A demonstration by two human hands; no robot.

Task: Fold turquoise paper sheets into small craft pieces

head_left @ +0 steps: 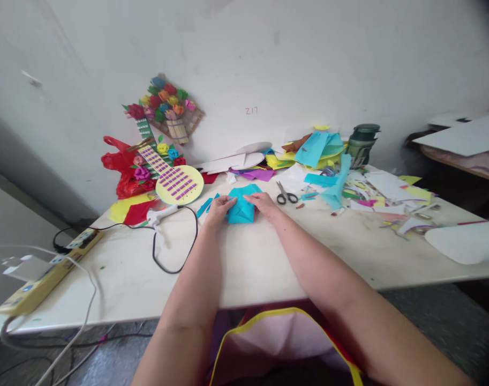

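Observation:
A folded piece of blue paper (241, 210) is held between both hands over the middle of the table. My left hand (220, 208) pinches its left edge between thumb and fingers. On the right side, my right hand (263, 203) grips the paper near its upper corner. Small blue paper strips (204, 207) lie just left of my left hand. Black-handled scissors (286, 197) rest on the table to the right of my right hand, not touched.
A white glue gun (159, 215) with a looping black cable lies left, near a yellow power strip (51, 280). A paper guitar (180, 184) and red bag (126, 171) stand behind. Coloured paper scraps (373, 193) and a green bottle (361, 146) are at the right.

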